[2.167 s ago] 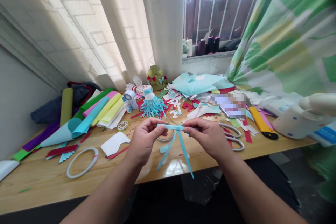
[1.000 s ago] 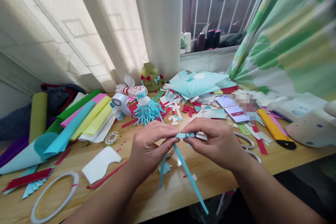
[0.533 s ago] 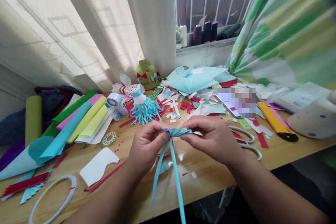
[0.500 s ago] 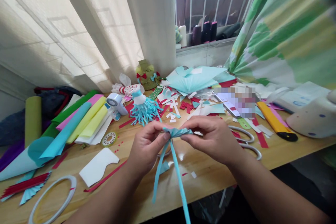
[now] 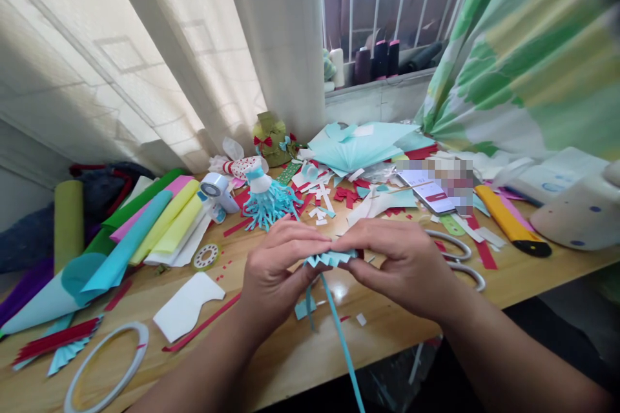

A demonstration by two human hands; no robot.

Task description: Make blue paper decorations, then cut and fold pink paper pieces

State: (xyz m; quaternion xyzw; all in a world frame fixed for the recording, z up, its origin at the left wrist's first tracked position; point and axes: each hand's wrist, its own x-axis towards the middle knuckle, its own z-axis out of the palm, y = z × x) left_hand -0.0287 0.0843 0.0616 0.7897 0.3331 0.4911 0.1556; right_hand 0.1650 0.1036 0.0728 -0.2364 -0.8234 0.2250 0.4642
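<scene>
Between my two hands is a light blue pleated paper bow (image 5: 331,259), its zigzag edge facing me. My left hand (image 5: 278,264) pinches its left end between thumb and fingers. The right end is gripped by my right hand (image 5: 394,264), with fingers over the top and the thumb below. Two thin blue paper tails (image 5: 341,329) hang from the middle, the longer one reaching past the table edge. Beneath the hands, a small blue paper scrap (image 5: 304,308) lies on the wood. My fingers partly hide the bow.
Left lie rolled coloured papers (image 5: 162,226), a white card cutout (image 5: 188,306) and a tape roll (image 5: 109,364). Behind the hands stands a blue fringed paper piece (image 5: 267,197) among scraps. Right are scissors (image 5: 458,251), a phone (image 5: 426,190) and a yellow cutter (image 5: 511,219).
My fingers have closed over the top of the bow, and its pleated edge has turned toward me. The tails have swung to the right. The view has shifted slightly.
</scene>
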